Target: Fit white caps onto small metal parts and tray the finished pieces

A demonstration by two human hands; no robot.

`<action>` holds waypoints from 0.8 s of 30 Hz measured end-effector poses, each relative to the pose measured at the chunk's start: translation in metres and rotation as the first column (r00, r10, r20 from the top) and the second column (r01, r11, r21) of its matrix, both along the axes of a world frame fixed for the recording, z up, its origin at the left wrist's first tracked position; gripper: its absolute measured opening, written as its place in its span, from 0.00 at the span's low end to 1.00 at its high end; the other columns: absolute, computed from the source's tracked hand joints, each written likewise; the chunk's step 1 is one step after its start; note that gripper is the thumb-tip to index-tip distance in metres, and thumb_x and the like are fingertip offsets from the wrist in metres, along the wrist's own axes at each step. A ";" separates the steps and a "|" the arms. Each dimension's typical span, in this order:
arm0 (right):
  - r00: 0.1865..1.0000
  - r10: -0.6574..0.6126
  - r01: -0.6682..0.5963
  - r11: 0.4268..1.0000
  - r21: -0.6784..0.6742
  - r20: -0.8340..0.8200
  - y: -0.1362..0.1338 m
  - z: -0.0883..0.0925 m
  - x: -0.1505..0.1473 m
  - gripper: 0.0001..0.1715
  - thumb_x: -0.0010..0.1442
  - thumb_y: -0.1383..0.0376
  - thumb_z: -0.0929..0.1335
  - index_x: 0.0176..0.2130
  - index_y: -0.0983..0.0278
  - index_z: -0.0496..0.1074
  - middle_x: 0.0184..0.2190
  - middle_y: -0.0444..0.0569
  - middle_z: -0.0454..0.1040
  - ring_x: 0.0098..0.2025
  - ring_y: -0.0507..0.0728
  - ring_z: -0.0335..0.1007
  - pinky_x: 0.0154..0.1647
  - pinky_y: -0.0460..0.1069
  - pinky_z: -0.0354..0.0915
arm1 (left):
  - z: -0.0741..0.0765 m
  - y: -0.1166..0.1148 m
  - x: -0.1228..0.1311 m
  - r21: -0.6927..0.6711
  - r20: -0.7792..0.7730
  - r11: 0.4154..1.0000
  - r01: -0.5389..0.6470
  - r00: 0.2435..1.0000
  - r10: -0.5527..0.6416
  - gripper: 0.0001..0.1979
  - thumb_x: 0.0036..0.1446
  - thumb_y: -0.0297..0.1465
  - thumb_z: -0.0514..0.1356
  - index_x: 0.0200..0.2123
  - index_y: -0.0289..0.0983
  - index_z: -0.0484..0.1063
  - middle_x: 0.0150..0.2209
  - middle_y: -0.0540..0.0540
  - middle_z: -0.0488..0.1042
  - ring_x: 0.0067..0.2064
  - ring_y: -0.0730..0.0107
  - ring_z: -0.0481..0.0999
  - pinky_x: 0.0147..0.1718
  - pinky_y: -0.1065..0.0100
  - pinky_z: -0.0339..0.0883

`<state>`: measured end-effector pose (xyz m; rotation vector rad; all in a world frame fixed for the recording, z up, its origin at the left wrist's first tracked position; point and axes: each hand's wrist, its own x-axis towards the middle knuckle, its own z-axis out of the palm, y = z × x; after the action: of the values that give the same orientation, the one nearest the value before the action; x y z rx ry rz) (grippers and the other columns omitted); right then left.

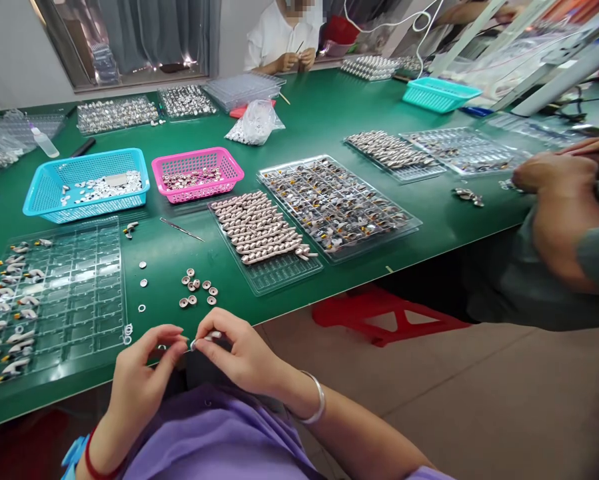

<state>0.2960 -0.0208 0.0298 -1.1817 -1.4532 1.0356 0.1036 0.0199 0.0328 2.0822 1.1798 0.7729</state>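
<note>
Over the table's front edge my right hand [244, 353] is closed, pinching a small white part [194, 345] that looks like an earbud piece; the fingers hide much of it. Just left of it, my left hand [142, 377] has thumb and forefinger brought together in a pinch, and whatever sits between them is too small to make out. Beyond my hands lie several small round beige caps [192, 285]. A few white discs and rings [143, 283] lie left of these caps. A clear compartment tray [79, 287] at the left holds white stemmed pieces with orange tabs [26, 313] along its left side.
Behind are a blue basket [86, 159] of white parts, a pink basket [198, 157], and metal tweezers [182, 229]. To the right stand a tray of beige stemmed shells [259, 227] and a filled clear tray [336, 200]. Co-workers' hands [554, 170] work at right and at the back.
</note>
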 end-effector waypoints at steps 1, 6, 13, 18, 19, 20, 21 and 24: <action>0.999 -0.034 0.034 0.999 -0.018 -0.005 0.001 -0.002 0.002 0.04 0.61 0.66 0.67 0.33 0.64 0.69 0.31 0.45 0.69 0.33 0.52 0.65 0.34 0.46 0.63 | -0.003 0.010 0.003 0.046 -0.057 0.999 -0.017 0.998 0.020 0.09 0.62 0.37 0.58 0.38 0.40 0.76 0.33 0.48 0.82 0.32 0.67 0.81 0.32 0.69 0.74; 0.992 -0.121 0.118 0.991 -0.060 -0.048 0.004 -0.008 0.010 0.05 0.61 0.65 0.67 0.32 0.63 0.68 0.31 0.45 0.68 0.33 0.52 0.66 0.35 0.47 0.66 | -0.013 0.051 0.026 0.148 -0.152 0.988 -0.048 0.986 0.071 0.12 0.61 0.35 0.56 0.38 0.40 0.81 0.36 0.43 0.79 0.38 0.59 0.76 0.38 0.61 0.69; 0.989 -0.080 0.068 0.992 -0.103 -0.123 0.002 -0.013 0.003 0.03 0.61 0.65 0.67 0.35 0.63 0.69 0.38 0.49 0.74 0.40 0.54 0.72 0.41 0.49 0.69 | -0.010 0.042 0.028 0.162 -0.141 0.984 -0.076 0.985 0.100 0.08 0.57 0.32 0.58 0.32 0.39 0.78 0.30 0.46 0.77 0.32 0.63 0.75 0.34 0.64 0.69; 0.954 0.007 -0.029 0.997 -0.069 -0.300 -0.002 -0.012 -0.011 0.03 0.63 0.65 0.66 0.36 0.63 0.68 0.47 0.53 0.77 0.49 0.57 0.74 0.50 0.52 0.70 | -0.003 0.020 0.018 0.107 -0.043 0.992 -0.066 0.997 0.071 0.13 0.61 0.33 0.56 0.42 0.39 0.79 0.33 0.47 0.79 0.31 0.70 0.78 0.28 0.72 0.72; 0.946 0.005 -0.027 0.998 -0.065 -0.323 -0.002 -0.012 -0.013 0.04 0.64 0.65 0.66 0.37 0.63 0.68 0.48 0.53 0.77 0.50 0.57 0.74 0.51 0.53 0.70 | -0.002 0.017 0.017 0.099 -0.026 0.993 -0.063 0.997 0.066 0.13 0.62 0.33 0.55 0.42 0.38 0.79 0.34 0.46 0.80 0.32 0.70 0.79 0.29 0.73 0.73; 0.941 0.001 -0.024 0.998 -0.064 -0.338 -0.003 -0.011 -0.014 0.04 0.64 0.64 0.66 0.37 0.63 0.68 0.48 0.53 0.77 0.50 0.57 0.74 0.51 0.53 0.70 | -0.001 0.014 0.017 0.085 -0.008 0.994 -0.064 0.998 0.065 0.13 0.62 0.34 0.56 0.43 0.38 0.79 0.35 0.46 0.81 0.33 0.70 0.80 0.29 0.73 0.73; 0.939 -0.001 -0.023 0.998 -0.065 -0.343 -0.003 -0.011 -0.014 0.04 0.65 0.64 0.66 0.37 0.63 0.68 0.48 0.53 0.77 0.50 0.57 0.75 0.52 0.53 0.70 | -0.001 0.011 0.016 0.063 0.012 0.996 -0.070 0.998 0.069 0.13 0.62 0.34 0.56 0.43 0.38 0.80 0.36 0.45 0.82 0.34 0.69 0.81 0.30 0.73 0.74; 0.950 -0.003 -0.018 0.998 -0.065 -0.312 -0.006 -0.008 -0.013 0.03 0.65 0.65 0.66 0.37 0.63 0.68 0.47 0.54 0.77 0.51 0.57 0.75 0.53 0.54 0.69 | -0.001 0.003 0.014 -0.031 0.077 0.993 -0.111 0.991 0.113 0.12 0.59 0.35 0.60 0.43 0.39 0.80 0.38 0.45 0.83 0.35 0.67 0.83 0.34 0.71 0.76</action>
<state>0.2831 -0.0264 0.0219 -1.0055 -1.1823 1.2249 0.1177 0.0230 0.0323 1.9588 1.2653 0.8784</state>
